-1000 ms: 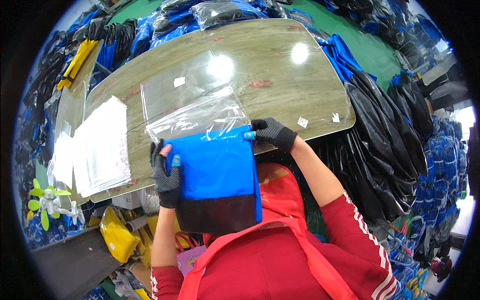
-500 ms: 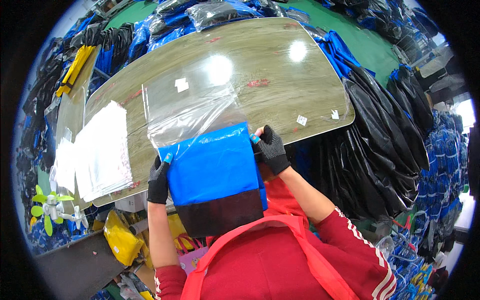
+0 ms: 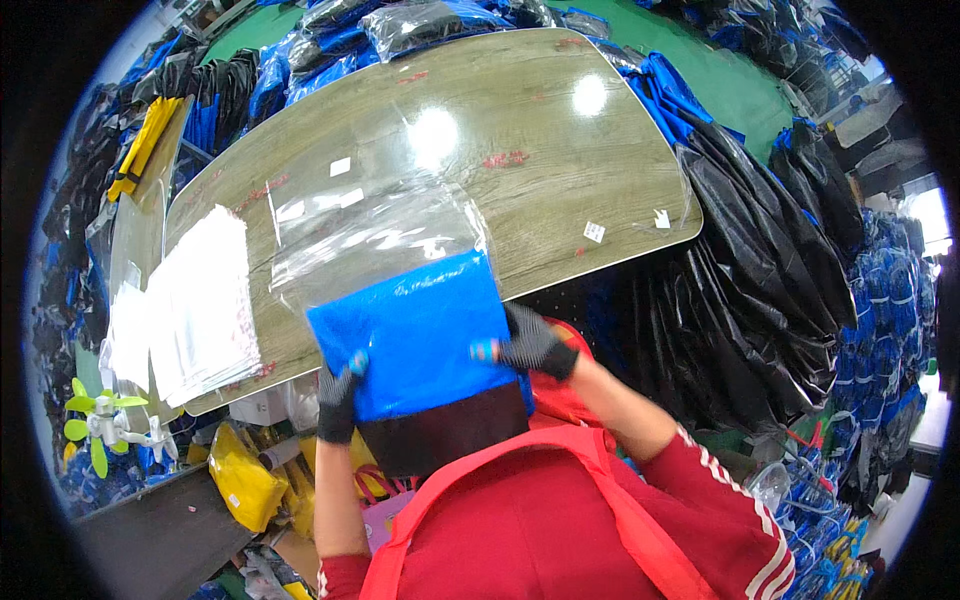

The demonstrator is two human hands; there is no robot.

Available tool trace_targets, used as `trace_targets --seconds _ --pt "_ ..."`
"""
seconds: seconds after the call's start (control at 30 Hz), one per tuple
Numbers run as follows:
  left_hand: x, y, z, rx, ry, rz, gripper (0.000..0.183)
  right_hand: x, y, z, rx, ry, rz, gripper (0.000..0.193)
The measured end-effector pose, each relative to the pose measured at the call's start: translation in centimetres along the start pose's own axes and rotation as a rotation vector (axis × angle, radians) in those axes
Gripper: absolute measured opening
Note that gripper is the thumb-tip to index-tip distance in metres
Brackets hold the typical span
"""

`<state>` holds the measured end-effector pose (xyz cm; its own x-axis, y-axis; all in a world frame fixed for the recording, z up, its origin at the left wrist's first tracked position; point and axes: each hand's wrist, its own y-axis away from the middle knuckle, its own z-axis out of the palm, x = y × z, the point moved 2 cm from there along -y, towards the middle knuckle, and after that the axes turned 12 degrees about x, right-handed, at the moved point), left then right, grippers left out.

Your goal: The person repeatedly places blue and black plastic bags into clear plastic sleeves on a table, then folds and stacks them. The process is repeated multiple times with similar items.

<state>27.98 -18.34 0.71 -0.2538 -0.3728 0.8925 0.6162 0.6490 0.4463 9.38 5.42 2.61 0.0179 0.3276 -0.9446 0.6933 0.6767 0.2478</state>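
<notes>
A folded blue-and-black plastic sheet (image 3: 420, 330) hangs over the near edge of the table, blue part uppermost and the black part toward my body. My left hand (image 3: 342, 392), in a black fingerless glove, pinches its left side, thumb on the blue face. On the opposite side, my gloved right hand (image 3: 528, 342) grips the sheet with its thumb over the blue and the other fingers partly hidden; motion smears it. A clear plastic bag (image 3: 375, 235) lies flat and wrinkled on the table, meeting the sheet's far edge; whether they overlap is hard to see.
The wood-grain table (image 3: 545, 110) has a stack of white sheets (image 3: 205, 310) at left and small white labels (image 3: 594, 232). Black and blue sheeting (image 3: 740, 290) hangs along the right. A small green fan (image 3: 103, 424) stands left; yellow packages (image 3: 245, 480) lie below.
Both hands have slid nearer my body along the sheet's sides, the right one also inward over the blue. The clear bag's near part has shifted slightly and looks more wrinkled.
</notes>
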Motion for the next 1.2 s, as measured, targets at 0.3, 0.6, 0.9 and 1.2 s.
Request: trace_targets --seconds 0.3,0.6,0.9,1.2 --pt "-3.8 3.1 2.1 -0.168 -0.508 0.079 0.061 8.7 3.7 -6.1 0.008 0.089 0.263 0.049" --pt "2.0 -5.8 3.9 -0.027 -0.172 0.158 0.045 1.4 -3.1 -9.3 0.254 -0.118 0.071 0.038" --pt "-7.5 6.5 3.0 -0.245 -0.16 -0.033 0.07 8.6 11.2 -4.7 0.007 -0.4 0.223 0.089" --pt "-2.9 2.3 2.8 -0.202 0.007 -0.154 0.075 4.8 7.7 -7.3 -0.532 0.231 0.24 0.056"
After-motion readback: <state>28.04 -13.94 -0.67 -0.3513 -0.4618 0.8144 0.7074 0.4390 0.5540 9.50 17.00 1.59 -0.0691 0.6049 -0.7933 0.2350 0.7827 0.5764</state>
